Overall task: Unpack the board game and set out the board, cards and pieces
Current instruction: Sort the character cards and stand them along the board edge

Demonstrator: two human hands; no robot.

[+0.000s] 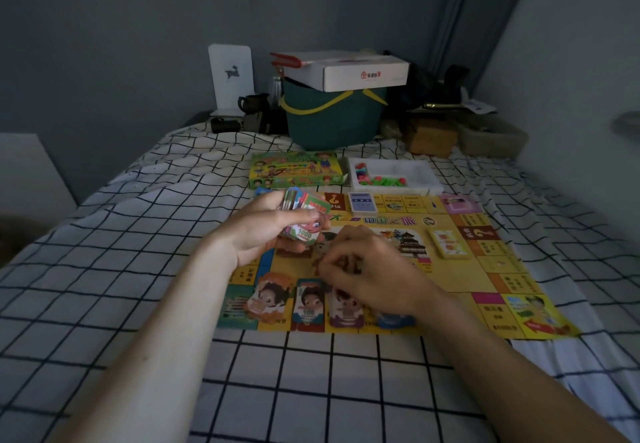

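Left hand [266,224] grips a fanned stack of colourful paper play money [304,216]; right hand [367,266] hovers curled and blurred above the yellow printed game board [460,269]

The right hand's fingers are bent inward, but whether they pinch anything I cannot tell; just near of it, a row of cartoon-faced banknote piles [308,300] lies along the board's near edge, and the board is spread flat on a white bedsheet with a dark grid [311,390]. A blue card deck [362,202] and a yellow card deck [448,243] sit on the board's far and right parts. Beyond the far edge lie the green game box [294,169] and, to its right, a white tray of coloured plastic pieces [394,176]
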